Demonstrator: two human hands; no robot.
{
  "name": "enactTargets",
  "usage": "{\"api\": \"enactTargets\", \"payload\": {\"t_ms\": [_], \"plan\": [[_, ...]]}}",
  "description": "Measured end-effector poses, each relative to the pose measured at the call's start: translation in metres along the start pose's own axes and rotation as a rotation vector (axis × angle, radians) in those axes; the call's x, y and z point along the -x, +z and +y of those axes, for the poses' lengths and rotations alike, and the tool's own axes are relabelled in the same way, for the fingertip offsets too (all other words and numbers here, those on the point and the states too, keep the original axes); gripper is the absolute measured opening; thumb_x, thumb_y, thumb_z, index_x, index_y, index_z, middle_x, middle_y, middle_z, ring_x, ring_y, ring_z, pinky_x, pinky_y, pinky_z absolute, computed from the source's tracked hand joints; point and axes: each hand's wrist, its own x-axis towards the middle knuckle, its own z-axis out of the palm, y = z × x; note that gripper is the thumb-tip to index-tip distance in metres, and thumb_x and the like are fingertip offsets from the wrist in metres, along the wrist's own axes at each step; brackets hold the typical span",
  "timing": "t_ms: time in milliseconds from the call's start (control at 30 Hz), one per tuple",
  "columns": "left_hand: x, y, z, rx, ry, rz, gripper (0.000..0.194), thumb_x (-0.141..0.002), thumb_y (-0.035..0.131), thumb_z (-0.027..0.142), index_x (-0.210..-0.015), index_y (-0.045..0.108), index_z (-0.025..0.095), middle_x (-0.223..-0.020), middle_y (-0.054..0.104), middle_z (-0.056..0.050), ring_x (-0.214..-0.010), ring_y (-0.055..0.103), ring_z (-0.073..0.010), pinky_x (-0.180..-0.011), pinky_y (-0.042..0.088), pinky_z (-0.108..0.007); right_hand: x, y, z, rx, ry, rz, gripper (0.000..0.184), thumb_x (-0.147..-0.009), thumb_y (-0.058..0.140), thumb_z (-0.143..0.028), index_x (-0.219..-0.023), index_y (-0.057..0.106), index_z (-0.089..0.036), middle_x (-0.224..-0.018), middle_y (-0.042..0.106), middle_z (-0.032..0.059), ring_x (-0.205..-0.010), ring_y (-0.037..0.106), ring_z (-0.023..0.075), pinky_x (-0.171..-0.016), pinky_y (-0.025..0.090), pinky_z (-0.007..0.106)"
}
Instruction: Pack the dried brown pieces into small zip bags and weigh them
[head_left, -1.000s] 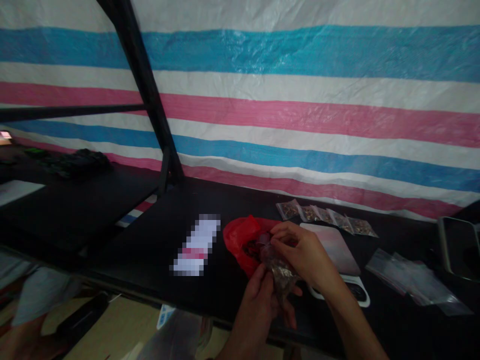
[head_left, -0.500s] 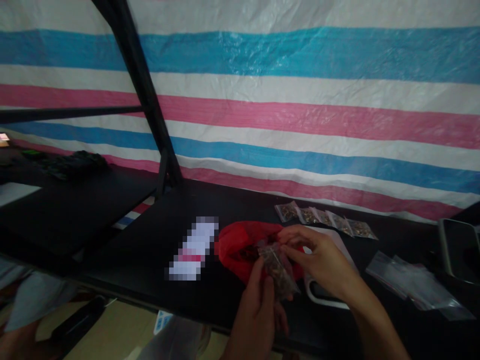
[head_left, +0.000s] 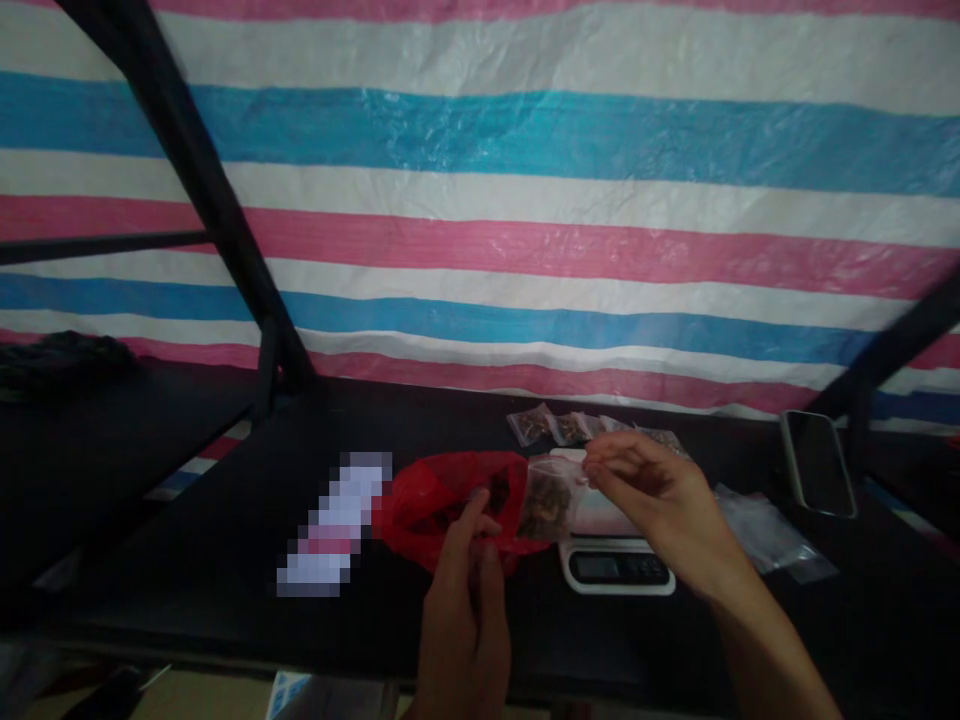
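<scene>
One black table (head_left: 225, 560) is noted beneath the grip. To the left of the right-hand pinch, a red plastic bag (head_left: 420, 490) is laid, mouth spread, dark contents partly visible. Over its near side the left hand (head_left: 465, 600) is held, fingers loosely parted; nothing is seen in it. By the right hand (head_left: 660, 490) a narrow thumb-and-fingertip pinch is formed. Below the pinch, a white scale (head_left: 604, 515) is partly hidden. To its right are placed flat clear bags (head_left: 772, 535) and, farther off, a phone (head_left: 817, 465). Beyond it, filled packets (head_left: 532, 425) are lined up, some hidden. Key relation: a small filled bag (head_left: 545, 505) is gripped near its upper right corner, its body lying left of and below the pinch, between red bag and scale. Long axis is judged roughly upright. The left hand is placed just beside; no contact is seen.
</scene>
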Motion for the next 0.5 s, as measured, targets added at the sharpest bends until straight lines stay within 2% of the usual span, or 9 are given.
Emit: {"api": "enactTargets", "payload": {"t_ms": [100,200,333,500], "plan": [[0.006,0.003,-0.002,-0.078,0.044,-0.014,0.038,-0.109,0.047,0.043,-0.134,0.066,0.023,-0.106,0.076,-0.009,-0.074,0.069,-0.0168,-0.069,0.058,-0.029,-0.005,-0.032,0.020,0.104,0.058,0.111,0.030,-0.077,0.087,-0.044,-0.094,0.076,-0.023,-0.085,0.079,0.0039,-0.073,0.074,0.0191,-0.069,0.060,0.030],[0.005,0.007,-0.003,-0.154,0.180,-0.029,0.029,-0.109,0.048,0.036,-0.128,0.065,0.022,-0.105,0.076,-0.008,-0.075,0.071,-0.0163,-0.069,0.059,-0.028,-0.009,-0.055,0.048,0.269,0.112,0.220,0.030,-0.076,0.081,-0.047,-0.091,0.075,-0.022,-0.082,0.079,0.0058,-0.070,0.075,0.0224,-0.068,0.061,0.035],[0.002,0.020,-0.001,-0.187,0.378,0.003,0.020,-0.106,0.049,0.022,-0.120,0.063,0.021,-0.101,0.075,-0.007,-0.085,0.075,-0.0170,-0.074,0.061,-0.026,-0.012,-0.070,0.072,0.378,0.120,0.309,0.022,-0.078,0.075,-0.041,-0.090,0.077,-0.023,-0.088,0.082,0.0074,-0.080,0.077,0.0261,-0.079,0.061,0.040],[0.019,0.033,-0.017,-0.169,0.612,-0.050,0.023,-0.103,0.051,0.014,-0.121,0.064,0.022,-0.095,0.076,-0.006,-0.085,0.078,-0.0172,-0.073,0.063,-0.024,-0.011,-0.088,0.080,0.498,0.081,0.419,0.030,-0.085,0.066,-0.047,-0.095,0.080,-0.023,-0.094,0.083,0.0086,-0.080,0.073,0.0275,-0.081,0.057,0.042]]}}
